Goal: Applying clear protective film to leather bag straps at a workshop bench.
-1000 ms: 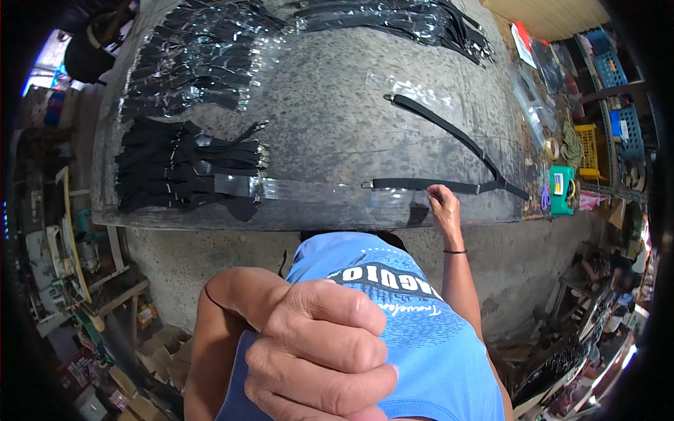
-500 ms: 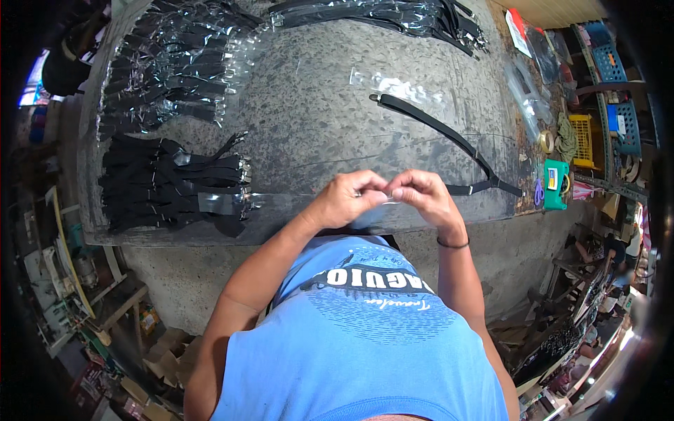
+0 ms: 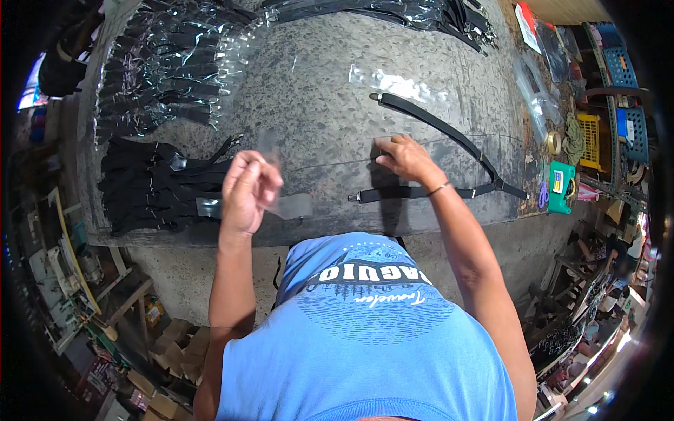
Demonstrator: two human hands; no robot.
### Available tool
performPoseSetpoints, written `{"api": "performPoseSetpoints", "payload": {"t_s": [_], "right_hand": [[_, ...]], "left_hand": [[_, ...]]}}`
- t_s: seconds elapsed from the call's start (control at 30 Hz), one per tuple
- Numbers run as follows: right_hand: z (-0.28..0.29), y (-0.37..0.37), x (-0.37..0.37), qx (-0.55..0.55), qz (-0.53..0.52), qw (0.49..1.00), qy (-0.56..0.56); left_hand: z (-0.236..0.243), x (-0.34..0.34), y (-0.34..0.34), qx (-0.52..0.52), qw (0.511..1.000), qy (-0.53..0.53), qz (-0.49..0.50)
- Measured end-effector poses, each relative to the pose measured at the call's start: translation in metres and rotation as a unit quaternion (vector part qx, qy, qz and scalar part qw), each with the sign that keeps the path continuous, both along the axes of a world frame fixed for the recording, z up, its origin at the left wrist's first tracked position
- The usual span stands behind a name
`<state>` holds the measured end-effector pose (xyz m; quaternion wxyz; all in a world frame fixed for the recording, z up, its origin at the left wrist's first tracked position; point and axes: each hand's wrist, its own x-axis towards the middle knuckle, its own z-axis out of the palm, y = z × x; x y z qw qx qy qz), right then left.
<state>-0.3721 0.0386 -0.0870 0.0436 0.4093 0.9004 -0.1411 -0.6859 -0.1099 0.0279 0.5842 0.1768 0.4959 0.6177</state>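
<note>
My left hand (image 3: 249, 191) is raised over the table's left part, its fingers pinched and slightly blurred. A faint, clear plastic piece (image 3: 269, 144) shows at its fingertips. My right hand (image 3: 411, 160) hovers above the table with fingers loosely apart, holding nothing. Just beyond and to its right lies a Y-shaped pair of black suspenders (image 3: 442, 126) with metal clips. One strap runs under my right wrist. Beside my left hand is a pile of black suspenders (image 3: 140, 189), with a clear plastic strip (image 3: 291, 205) near the table's front edge.
Plastic-wrapped black suspenders (image 3: 168, 70) cover the back left, and another bundle (image 3: 393, 10) lies at the back. Small clear plastic bags (image 3: 400, 85) lie mid-table. At the right edge are a green tape dispenser (image 3: 560, 186), purple scissors (image 3: 543, 194) and a tape roll (image 3: 553, 142).
My hands were together at the table's front edge, pinching something clear. They have parted: the left has moved left, the right forward. The near suspender strap's clip now shows.
</note>
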Motion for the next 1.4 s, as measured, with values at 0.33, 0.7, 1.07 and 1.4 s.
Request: {"api": "performPoseSetpoints", "payload": {"t_s": [0.33,0.7,1.07,1.4], "right_hand": [[0.023,-0.090,0.025,-0.044,-0.054,0.983,0.170],[0.023,-0.106,0.006,-0.091,-0.109,0.969,0.204],[0.108,-0.089,0.081,-0.272,-0.269,0.795,0.472],[0.102,-0.098,0.119,-0.293,-0.316,0.796,0.426]], "left_hand": [[0.021,-0.006,-0.004,0.045,0.978,0.111,-0.170],[-0.022,0.090,0.036,-0.003,0.920,0.154,-0.360],[-0.032,0.135,0.047,-0.011,0.879,0.203,-0.431],[-0.025,0.178,0.037,0.061,0.842,0.346,-0.410]]}}
